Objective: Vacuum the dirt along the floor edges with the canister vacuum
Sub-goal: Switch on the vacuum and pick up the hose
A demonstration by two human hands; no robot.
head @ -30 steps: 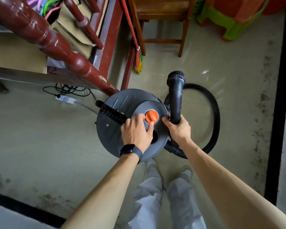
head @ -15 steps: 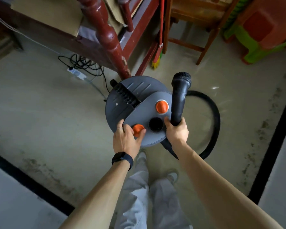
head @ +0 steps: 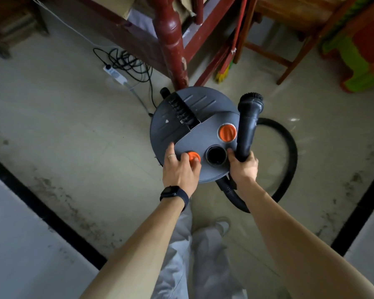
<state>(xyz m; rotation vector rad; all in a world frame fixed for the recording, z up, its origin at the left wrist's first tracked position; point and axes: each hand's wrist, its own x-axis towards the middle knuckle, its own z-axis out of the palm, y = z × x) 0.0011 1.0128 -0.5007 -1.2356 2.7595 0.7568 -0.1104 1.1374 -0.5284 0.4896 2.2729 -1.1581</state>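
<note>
A round grey canister vacuum (head: pixel 194 128) stands on the floor in front of me. Its lid carries a large orange knob (head: pixel 227 133), a small orange button (head: pixel 193 156) and a black port (head: pixel 216 156). My left hand (head: pixel 180 169) rests on the lid with fingers touching the small orange button. My right hand (head: pixel 244 167) grips the black wand (head: pixel 248 126), whose brush nozzle (head: pixel 252 98) points away from me. The black hose (head: pixel 289 152) loops on the floor to the right. Dark dirt (head: pixel 58 197) lines the black floor edges (head: pixel 43 210) on the left and right.
A red wooden bed post (head: pixel 171 39) stands just behind the vacuum. A power strip (head: pixel 115 75) with tangled cables lies to the left. A wooden chair (head: pixel 289 29), a broom (head: pixel 222 72) and orange-green plastic stools (head: pixel 363 50) are at the back right. My legs (head: pixel 199 255) are below.
My left hand moved from the large orange knob down to the small orange button at the lid's near edge. The view swung left. The right hand kept hold of the wand.
</note>
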